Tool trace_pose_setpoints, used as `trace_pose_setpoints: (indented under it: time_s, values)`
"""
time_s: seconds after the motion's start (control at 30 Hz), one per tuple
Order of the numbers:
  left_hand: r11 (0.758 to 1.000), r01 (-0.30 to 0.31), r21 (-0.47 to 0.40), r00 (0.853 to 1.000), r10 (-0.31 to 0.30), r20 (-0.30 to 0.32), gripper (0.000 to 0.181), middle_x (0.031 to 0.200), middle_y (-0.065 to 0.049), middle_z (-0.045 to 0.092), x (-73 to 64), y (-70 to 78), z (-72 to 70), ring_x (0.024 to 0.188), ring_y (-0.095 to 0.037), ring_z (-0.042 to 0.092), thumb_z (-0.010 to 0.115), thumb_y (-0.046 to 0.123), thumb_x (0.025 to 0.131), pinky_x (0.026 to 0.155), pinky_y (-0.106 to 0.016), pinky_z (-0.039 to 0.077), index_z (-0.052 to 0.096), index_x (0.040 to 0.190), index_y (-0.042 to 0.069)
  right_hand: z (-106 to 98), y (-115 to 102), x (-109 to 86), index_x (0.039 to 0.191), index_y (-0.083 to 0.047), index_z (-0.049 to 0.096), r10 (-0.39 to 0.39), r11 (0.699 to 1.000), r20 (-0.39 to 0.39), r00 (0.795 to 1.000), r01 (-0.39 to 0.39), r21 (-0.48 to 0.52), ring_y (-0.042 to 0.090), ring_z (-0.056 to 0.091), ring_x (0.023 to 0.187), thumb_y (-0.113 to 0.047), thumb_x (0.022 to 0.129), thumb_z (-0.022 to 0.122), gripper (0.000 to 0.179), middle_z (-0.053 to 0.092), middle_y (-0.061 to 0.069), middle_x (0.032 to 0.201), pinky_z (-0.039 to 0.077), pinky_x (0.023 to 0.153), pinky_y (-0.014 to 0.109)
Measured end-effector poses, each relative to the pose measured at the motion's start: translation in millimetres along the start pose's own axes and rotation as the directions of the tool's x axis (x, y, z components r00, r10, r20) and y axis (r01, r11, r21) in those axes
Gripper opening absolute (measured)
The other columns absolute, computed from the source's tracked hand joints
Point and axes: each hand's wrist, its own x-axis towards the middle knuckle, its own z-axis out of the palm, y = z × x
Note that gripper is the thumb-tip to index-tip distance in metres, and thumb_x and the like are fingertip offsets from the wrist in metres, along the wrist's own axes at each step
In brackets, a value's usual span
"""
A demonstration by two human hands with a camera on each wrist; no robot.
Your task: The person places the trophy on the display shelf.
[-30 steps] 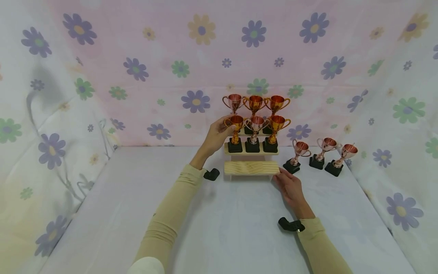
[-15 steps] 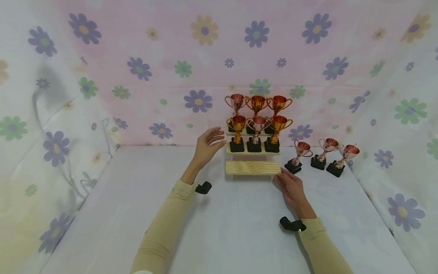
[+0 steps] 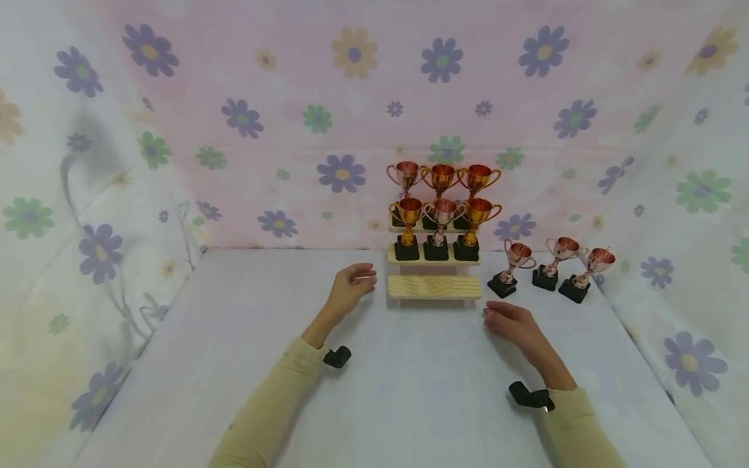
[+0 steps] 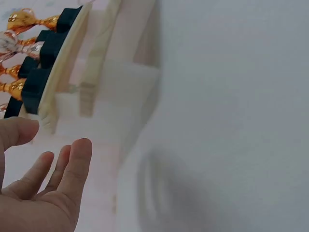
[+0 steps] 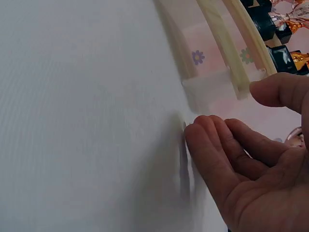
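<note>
A tiered wooden stand (image 3: 434,286) bears small trophies on its upper two shelves; its front shelf is bare. On the middle shelf a gold trophy (image 3: 407,224) stands left, a pinkish silver trophy (image 3: 437,227) in the centre and another gold trophy (image 3: 470,224) right. The back shelf carries a pink trophy (image 3: 404,175) and two gold-orange ones. My left hand (image 3: 349,290) hovers just left of the front shelf, fingers relaxed, holding nothing. At the shelf's right front corner my right hand (image 3: 517,325) is also relaxed, with nothing between thumb and fingers (image 5: 212,154).
Three copper-pink trophies with black bases, the nearest a copper trophy (image 3: 510,268), stand on the white table (image 3: 409,390) right of the stand. A flowered cloth backdrop (image 3: 281,130) rises behind and at both sides.
My left hand has left the middle shelf's left gold trophy and come down and toward me. The right hand has let go of the front shelf's corner and drawn back right.
</note>
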Motion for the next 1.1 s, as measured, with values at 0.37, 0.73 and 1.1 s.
trace_pose_setpoints:
  time_s: [0.37,0.73,1.1]
  values:
    - [0.991,0.108,-0.078,0.993,-0.112,-0.045,0.042,0.125,-0.03,0.063,-17.1,-17.0,27.9,0.107,-0.034,0.07,0.064,0.001,0.098,0.091,-0.034,0.061,0.054,0.136,-0.013,-37.2,10.6,-16.4,0.153,0.009,0.031,-0.014,0.964,-0.161,0.987,-0.029,-0.263,0.046,0.049,0.132,-0.028,0.108,0.049,0.06,0.045,0.032,0.148,0.052,0.103,0.053]
    - [0.958,0.148,-0.245,0.979,-0.177,-0.102,0.036,0.113,-0.021,0.068,-21.1,-22.4,45.9,0.089,-0.011,0.07,0.063,-0.001,0.098,0.089,-0.029,0.06,0.057,0.131,-0.013,-48.9,4.7,7.3,0.159,0.007,0.012,-0.134,0.97,-0.316,0.939,0.059,-0.235,0.051,0.029,0.145,-0.027,0.097,0.071,0.092,0.025,0.034,0.16,0.03,0.119,0.061]
    - [0.931,0.152,-0.331,0.968,-0.208,-0.141,0.035,0.12,-0.027,0.067,-15.8,-26.7,55.8,0.09,-0.013,0.071,0.063,0.004,0.1,0.089,-0.03,0.061,0.058,0.13,-0.014,-49.8,3.5,40.3,0.163,-0.005,0.004,-0.168,0.985,-0.414,0.894,0.134,-0.11,0.043,0.03,0.149,-0.028,0.099,0.069,0.094,0.022,0.024,0.165,0.029,0.121,0.058]
